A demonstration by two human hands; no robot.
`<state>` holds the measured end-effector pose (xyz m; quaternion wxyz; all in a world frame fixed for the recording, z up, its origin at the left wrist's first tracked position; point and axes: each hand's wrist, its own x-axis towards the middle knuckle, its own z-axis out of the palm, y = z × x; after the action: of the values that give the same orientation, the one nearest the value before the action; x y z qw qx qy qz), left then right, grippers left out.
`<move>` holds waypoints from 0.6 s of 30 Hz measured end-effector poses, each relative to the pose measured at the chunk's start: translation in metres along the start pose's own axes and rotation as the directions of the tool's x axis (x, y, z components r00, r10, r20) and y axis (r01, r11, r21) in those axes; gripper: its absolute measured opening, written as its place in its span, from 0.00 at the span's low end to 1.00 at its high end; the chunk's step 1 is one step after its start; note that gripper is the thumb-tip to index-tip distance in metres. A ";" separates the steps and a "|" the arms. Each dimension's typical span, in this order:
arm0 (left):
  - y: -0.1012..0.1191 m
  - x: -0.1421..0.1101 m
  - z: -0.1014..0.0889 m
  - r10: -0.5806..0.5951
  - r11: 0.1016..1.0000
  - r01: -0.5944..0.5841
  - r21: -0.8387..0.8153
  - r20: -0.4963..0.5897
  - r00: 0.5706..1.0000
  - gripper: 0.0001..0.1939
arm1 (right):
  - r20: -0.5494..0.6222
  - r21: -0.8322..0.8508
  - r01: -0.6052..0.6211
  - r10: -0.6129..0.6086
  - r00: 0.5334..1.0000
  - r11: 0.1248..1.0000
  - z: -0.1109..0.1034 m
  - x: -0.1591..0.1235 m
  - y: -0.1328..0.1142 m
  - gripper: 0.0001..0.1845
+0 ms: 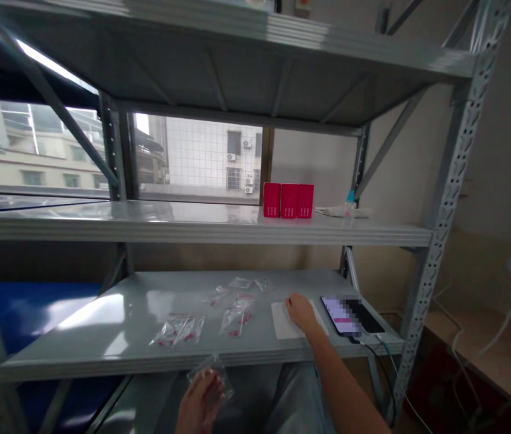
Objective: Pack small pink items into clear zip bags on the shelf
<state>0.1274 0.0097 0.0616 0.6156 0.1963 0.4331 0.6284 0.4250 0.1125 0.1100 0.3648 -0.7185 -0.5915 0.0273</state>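
Observation:
My left hand [199, 401] is low, in front of the bottom shelf's edge, pinched on a small clear plastic bag [216, 371]. My right hand [299, 312] reaches onto the bottom shelf [102, 325] and rests on a stack of flat white sheets [282, 322]; its fingers look curled on the sheets. Several clear bags with small pink pieces lie on the shelf, one at the left [178, 330], one in the middle [237, 316], and smaller ones farther back [241, 283].
A phone [350, 314] with a lit screen lies right of the sheets, a cable running off the shelf edge. Three red boxes [288, 201] and a crumpled white wrapper [343, 211] stand on the middle shelf. Grey steel uprights frame both sides.

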 end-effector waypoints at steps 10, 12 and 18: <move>0.002 -0.018 -0.002 -0.049 0.999 0.048 0.010 0.132 0.990 0.09 | 0.175 -0.354 0.144 -0.086 0.981 0.924 0.028 -0.008 0.020 0.18; 0.003 -0.020 -0.002 -0.050 0.999 0.051 -0.002 0.150 0.987 0.09 | 0.178 -0.367 0.158 -0.098 0.979 0.916 0.028 -0.008 0.020 0.17; 0.002 -0.018 -0.005 -0.045 0.998 0.051 -0.030 0.168 0.985 0.10 | 0.162 -0.392 0.160 -0.103 0.981 0.906 0.026 -0.009 0.021 0.18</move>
<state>0.1251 -0.0087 0.0657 0.6681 0.2270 0.3738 0.6020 0.4276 0.1172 0.0756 0.1685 -0.7331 -0.6552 -0.0705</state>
